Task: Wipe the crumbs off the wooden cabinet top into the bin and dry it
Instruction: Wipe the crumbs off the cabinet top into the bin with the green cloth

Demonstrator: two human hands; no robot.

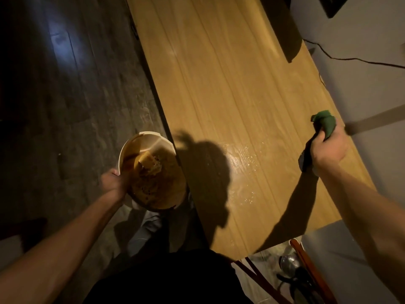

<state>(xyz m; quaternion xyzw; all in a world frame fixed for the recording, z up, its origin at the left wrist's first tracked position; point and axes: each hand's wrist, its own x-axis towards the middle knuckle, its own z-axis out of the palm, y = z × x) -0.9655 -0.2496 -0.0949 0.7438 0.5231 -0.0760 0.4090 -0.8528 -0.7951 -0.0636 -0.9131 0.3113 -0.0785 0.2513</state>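
At the far left we see dark wood floor (65,95). Next comes our left hand (114,179), its fingers curled around the near-left rim of one round, pale bin (151,170). We hold the bin below the tabletop's level, just beside its left edge, mouth tilted up toward us. Inside it lies a heap of brownish scraps and crumbs, with a yellowish chunk near the middle; what each scrap is, we cannot tell.

Right of those fingers runs the single wooden tabletop (230,84), its long axis slanting from the near right corner up toward the far left of the view, grain lines following the same way. A wet, shiny patch (243,163) glistens on it between our two hands, closer to the bin side. Our shadow falls across the near part of the board.

Further right, our right hand (328,145) is closed in a fist around one green cloth (324,123), which bunches out beyond the fingers, pointing away from us. The hand is near the tabletop's right edge; we cannot tell whether the cloth touches the wood.

Beyond the fingers, at the far end, a dark object (285,29) stands on the tabletop, and one black cable (350,59) trails across the grey wall to the right.
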